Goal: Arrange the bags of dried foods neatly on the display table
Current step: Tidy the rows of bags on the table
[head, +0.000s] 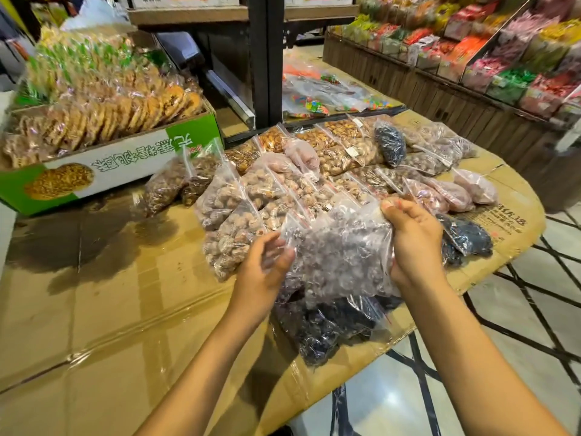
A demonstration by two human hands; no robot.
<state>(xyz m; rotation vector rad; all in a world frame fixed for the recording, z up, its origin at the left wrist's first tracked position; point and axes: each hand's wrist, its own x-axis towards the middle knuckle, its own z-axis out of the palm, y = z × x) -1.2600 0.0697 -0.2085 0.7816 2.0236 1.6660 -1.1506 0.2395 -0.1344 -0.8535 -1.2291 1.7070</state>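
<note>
While lengthwise left-right, bag [342,256] between both hands' grips.

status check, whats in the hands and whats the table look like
Left hand and right hand both gripping one clear bag of dark dried food. Held above dark-filled bags at table edge. Rows of bagged nuts just behind.

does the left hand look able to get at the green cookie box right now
Probably not at once: the left hand is gripping one side of the clear bag, shared with the right hand. The green box sits up-left across bare cardboard, so once it lets go nothing blocks the way.
</note>
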